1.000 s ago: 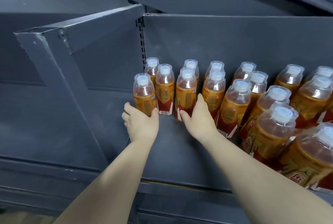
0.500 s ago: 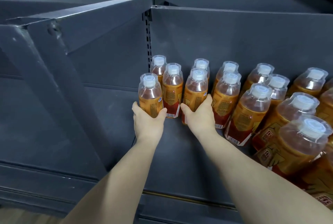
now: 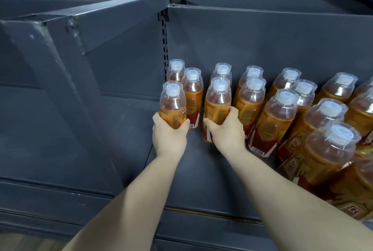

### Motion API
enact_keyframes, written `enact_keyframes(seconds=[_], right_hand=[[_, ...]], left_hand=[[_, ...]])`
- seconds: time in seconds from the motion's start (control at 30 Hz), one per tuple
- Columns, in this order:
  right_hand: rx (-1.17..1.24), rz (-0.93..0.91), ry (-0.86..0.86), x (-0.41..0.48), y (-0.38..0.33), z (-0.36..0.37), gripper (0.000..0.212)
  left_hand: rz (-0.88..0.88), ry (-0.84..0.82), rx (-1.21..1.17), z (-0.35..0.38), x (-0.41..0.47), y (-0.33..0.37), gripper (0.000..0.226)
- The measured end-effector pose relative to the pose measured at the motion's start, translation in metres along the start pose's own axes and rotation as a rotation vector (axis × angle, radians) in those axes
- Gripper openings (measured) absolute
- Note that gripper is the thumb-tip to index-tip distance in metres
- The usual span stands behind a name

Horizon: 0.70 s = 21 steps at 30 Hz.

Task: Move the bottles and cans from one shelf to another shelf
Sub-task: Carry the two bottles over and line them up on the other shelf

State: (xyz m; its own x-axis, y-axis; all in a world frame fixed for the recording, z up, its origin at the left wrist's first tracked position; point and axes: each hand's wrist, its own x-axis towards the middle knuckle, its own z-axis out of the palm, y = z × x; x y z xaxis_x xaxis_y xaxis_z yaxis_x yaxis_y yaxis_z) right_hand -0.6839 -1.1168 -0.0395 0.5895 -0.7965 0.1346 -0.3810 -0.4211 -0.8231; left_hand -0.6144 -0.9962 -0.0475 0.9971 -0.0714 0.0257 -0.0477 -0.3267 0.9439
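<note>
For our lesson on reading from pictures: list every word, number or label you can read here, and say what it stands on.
Nothing reads clearly enough to quote.
Large characters on the red label of the near right bottle: blurred.
Small print on left-hand bottle and right-hand bottle: too small.
Barcode on a front-row bottle: digits unreadable.
Shelf: no markings visible.

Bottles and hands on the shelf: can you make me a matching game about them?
Things: 1 left hand; 2 right hand; 3 caps; 4 shelf.
Matches: a dark grey; b white; c grips the far-left bottle; d grips the next front bottle to the right.
Pairs: 1-c, 2-d, 3-b, 4-a.
</note>
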Motion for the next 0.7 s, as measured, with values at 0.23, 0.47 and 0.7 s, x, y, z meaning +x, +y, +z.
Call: enact_keyframes(seconds=[0.23, 0.47, 0.7], right_hand=[[0.025, -0.037, -0.051, -0.028, 0.009, -0.023, 0.072], [0.021, -0.050, -0.040, -0.053, 0.020, -0.037, 0.070], [0.041, -0.046, -0.051, -0.063, 0.026, -0.046, 0.080]], left_hand=[[0.031, -0.069, 0.026, 0.000, -0.029, 0.002, 0.069], [0.070, -0.096, 0.059, -0.004, -0.053, 0.002, 0.071], [0.061, -0.106, 0.069, -0.010, -0.072, 0.003, 0.070]])
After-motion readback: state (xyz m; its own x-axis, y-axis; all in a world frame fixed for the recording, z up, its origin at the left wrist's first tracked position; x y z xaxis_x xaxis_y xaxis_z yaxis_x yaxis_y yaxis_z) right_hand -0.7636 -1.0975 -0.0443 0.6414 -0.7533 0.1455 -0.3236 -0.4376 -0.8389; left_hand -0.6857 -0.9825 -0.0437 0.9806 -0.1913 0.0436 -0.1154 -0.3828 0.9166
